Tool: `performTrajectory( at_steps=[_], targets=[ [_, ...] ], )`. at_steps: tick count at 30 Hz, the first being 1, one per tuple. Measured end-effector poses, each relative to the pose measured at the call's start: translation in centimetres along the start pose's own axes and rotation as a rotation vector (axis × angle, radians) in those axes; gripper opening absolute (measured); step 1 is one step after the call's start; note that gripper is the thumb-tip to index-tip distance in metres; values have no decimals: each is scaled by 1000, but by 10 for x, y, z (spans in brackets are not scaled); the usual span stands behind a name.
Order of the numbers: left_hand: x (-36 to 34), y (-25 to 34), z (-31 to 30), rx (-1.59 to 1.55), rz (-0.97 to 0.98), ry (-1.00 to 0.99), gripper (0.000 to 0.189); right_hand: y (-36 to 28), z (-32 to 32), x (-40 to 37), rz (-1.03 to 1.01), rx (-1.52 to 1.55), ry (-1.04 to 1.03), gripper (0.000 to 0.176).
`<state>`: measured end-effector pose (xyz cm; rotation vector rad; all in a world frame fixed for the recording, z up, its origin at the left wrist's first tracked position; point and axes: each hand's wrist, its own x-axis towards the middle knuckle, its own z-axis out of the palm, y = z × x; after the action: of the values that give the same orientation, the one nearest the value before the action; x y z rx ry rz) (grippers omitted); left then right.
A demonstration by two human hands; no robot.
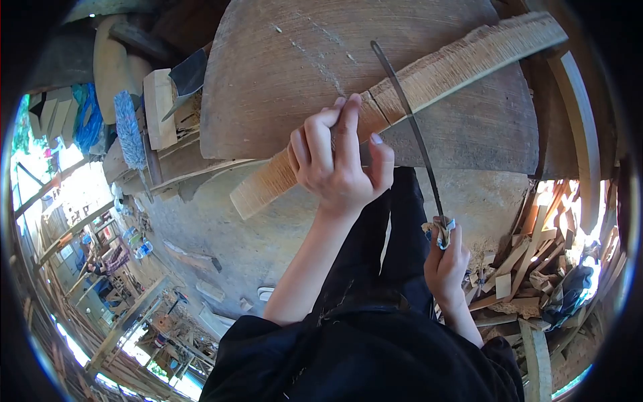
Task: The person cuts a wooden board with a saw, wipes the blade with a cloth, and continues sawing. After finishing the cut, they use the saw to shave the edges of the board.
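A long rough-sawn piece of wood point(479, 59) lies slantwise across a broad wooden work surface point(268, 74), its lower left end jutting past the near edge. My left hand point(338, 157) grips it near the middle, fingers bent over the top and thumb toward the near side. Just right of my fingertips, a dark line crosses the wood. My right hand point(447, 261) is closed round the wrapped end of a narrow saw blade point(416, 130). The wrapping point(439, 231) looks like crumpled cloth or paper. Beyond it, the blade slants up and left across the wood, right of the dark line.
Pale sawdust point(321, 63) is scattered on the work surface. A blue brush-like thing point(128, 127) and a wood block point(159, 110) are at the left. Wood offcuts point(529, 258) pile up at the right, below a curved wooden piece point(581, 134). Concrete floor point(241, 234) shows below.
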<state>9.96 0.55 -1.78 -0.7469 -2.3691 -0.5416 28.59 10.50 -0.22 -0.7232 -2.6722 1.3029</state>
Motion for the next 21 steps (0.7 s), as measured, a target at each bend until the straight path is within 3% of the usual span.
performTrajectory(
  at_steps=[7, 12, 16, 19, 21],
  targets=[
    [16, -3, 6, 14, -117, -55, 9, 0, -5, -11, 40, -52, -245, 33],
    [22, -4, 6, -12, -221, -92, 6, -6, -2, -6, -34, -58, -205, 34],
    [27, -4, 6, 70, -196, -78, 7, -4, 2, -7, -64, -57, -150, 34],
    [28, -3, 6, 77, -235, -101, 8, -12, 0, -2, -7, -66, -155, 22],
    [29, -2, 5, 57, -269, -145, 8, -5, 1, -3, -66, -78, -134, 30]
  ],
)
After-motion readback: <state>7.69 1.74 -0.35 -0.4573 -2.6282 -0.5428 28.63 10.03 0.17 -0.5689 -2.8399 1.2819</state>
